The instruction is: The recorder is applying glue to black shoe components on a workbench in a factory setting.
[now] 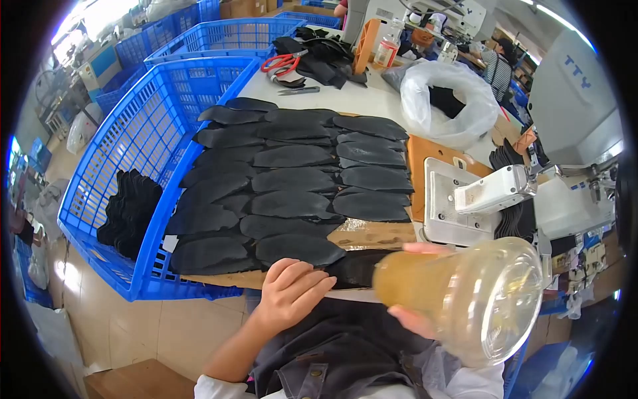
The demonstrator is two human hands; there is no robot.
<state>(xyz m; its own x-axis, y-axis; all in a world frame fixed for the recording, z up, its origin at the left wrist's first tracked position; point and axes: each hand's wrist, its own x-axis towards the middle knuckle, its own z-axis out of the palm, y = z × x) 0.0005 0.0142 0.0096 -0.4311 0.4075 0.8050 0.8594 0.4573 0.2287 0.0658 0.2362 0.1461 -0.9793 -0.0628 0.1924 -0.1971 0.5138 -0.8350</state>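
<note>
Workshop benches crowded with blue crates and sewing machines fill the view, and the white bench (372,100) in front carries rows of black leather pieces. At its near edge the right hand (415,319) holds a clear plastic bottle (465,299) with amber liquid, tipped on its side with its wide base toward the camera; the fingers are clamped around its narrower end. The left hand (292,289) lies flat beside it, fingers together and loosely bent, resting on the nearest black leather pieces (292,249). These overlap in three columns on brown cardboard (375,234). Left of the bench edge stands a blue crate (143,143) with more black pieces. It looks like the bottle is being brought to the pieces; next comes aiming it steadily over one piece.
</note>
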